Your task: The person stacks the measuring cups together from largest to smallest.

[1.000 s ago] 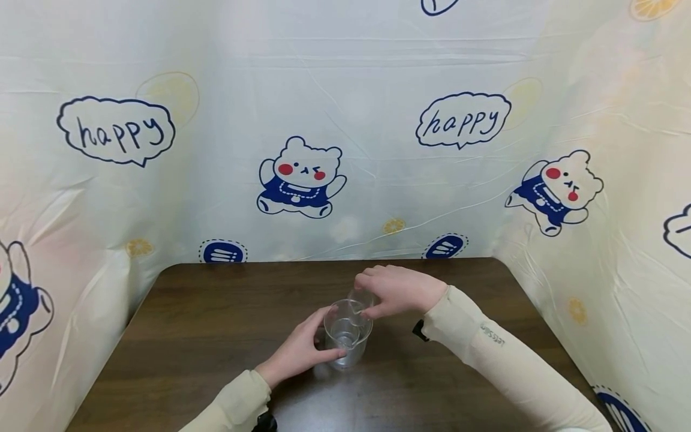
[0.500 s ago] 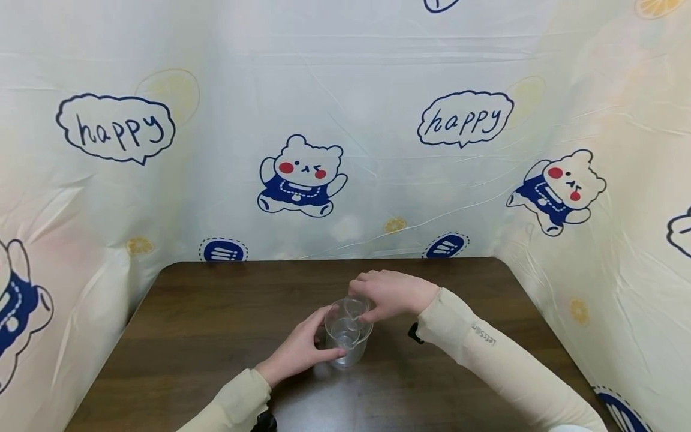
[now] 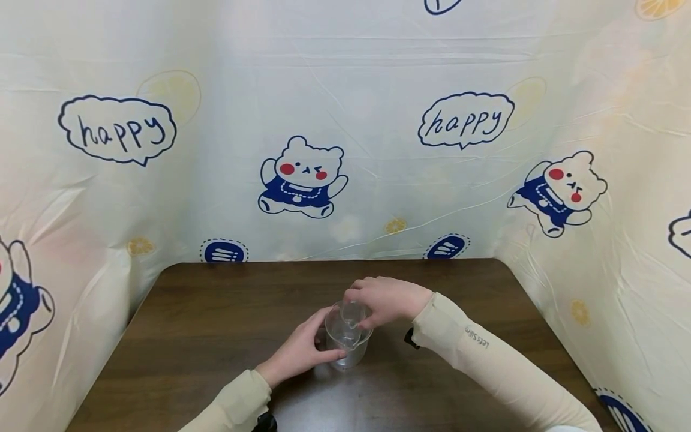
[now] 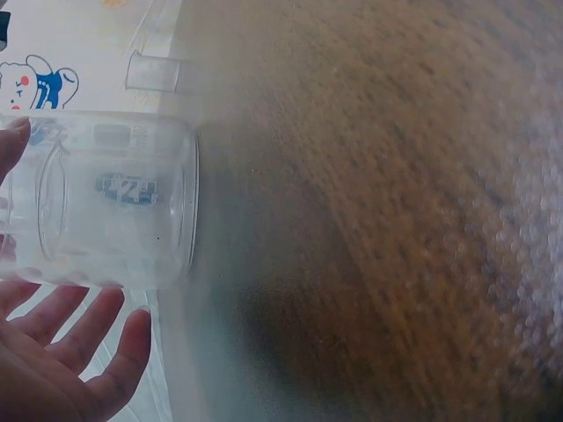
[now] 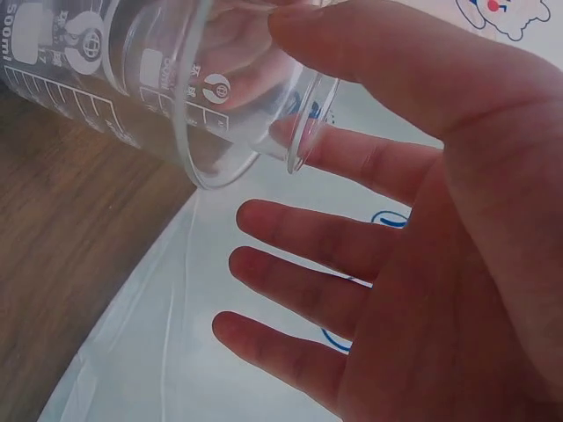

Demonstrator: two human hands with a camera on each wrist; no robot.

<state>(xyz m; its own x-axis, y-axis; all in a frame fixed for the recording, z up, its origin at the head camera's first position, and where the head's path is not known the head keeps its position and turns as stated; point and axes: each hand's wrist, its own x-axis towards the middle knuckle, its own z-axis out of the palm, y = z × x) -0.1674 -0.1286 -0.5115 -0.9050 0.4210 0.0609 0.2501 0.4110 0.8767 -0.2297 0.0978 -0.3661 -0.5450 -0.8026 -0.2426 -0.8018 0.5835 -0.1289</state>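
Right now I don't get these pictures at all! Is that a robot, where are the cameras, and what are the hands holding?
No robot here: these are a person's two bare hands. The wide picture comes from a camera on the person's head, looking forward and down. The two close-ups come from cameras on the wrists, so they look tipped sideways.

The left hand holds a big clear beaker on the brown table. The right hand pinches a smaller clear beaker by its rim, partly inside the big one. The left wrist picture also shows another little clear cup on the table.
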